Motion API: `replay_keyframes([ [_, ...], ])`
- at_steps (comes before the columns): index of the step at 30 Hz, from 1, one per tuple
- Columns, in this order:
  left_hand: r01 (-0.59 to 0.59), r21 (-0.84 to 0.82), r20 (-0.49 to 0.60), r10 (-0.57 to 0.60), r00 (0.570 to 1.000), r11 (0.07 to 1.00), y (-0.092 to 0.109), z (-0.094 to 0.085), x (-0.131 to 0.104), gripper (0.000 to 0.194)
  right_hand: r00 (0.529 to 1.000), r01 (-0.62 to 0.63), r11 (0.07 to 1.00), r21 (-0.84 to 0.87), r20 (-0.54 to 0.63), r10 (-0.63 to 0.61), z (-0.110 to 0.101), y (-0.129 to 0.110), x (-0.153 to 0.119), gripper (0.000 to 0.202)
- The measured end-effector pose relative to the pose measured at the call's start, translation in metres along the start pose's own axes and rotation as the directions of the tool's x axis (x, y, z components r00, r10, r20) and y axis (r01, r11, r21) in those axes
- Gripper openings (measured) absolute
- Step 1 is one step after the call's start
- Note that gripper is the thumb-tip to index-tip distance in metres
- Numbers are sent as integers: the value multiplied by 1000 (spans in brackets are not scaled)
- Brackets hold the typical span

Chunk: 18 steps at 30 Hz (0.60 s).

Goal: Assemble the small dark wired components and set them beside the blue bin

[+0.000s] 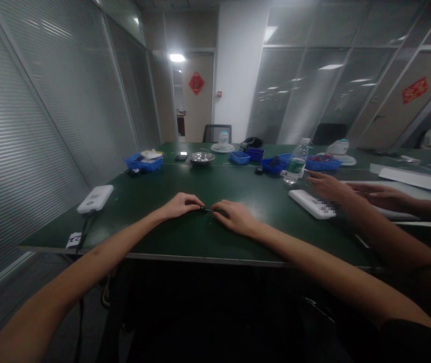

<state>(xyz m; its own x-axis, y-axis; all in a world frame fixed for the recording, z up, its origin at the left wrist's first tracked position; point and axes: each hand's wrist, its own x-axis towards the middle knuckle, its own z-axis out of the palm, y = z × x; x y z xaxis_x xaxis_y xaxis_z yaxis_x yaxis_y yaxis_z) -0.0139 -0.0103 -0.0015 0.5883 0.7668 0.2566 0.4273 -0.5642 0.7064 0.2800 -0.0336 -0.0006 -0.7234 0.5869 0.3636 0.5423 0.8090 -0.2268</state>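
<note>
Both of my hands rest low over the dark green table, near its front edge. My left hand pinches a small dark piece between thumb and fingertips. Just to the right, my right hand has its fingers curled and pressed together around the end of a thin item that spans the short gap between the hands. What lies under the right fingers is mostly hidden, and the item is too small to name.
A white power bank lies left. Behind stand a metal bowl, blue trays and a water bottle. At right, another person's hands reach over the table near a white device.
</note>
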Motion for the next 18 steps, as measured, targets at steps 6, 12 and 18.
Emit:
replay_keyframes([
  [6, -31, -6, 11, 31, 999, 1000, -2, 2, 2, 26, 1000, -5, 1000, 8, -15, 5, 0, -1, -1, 29],
  [12, -61, -3, 17, 61, 998, 998, 4, 7, 2, 25, 1000, 23, 1000, -4, 12, -23, 0, 0, 0, 31],
  [18, -91, -14, 68, 92, 993, 996, 9, 9, 3, 32, 1000, 0, 1000, 18, -14, 0, 0, -2, 1, 32],
])
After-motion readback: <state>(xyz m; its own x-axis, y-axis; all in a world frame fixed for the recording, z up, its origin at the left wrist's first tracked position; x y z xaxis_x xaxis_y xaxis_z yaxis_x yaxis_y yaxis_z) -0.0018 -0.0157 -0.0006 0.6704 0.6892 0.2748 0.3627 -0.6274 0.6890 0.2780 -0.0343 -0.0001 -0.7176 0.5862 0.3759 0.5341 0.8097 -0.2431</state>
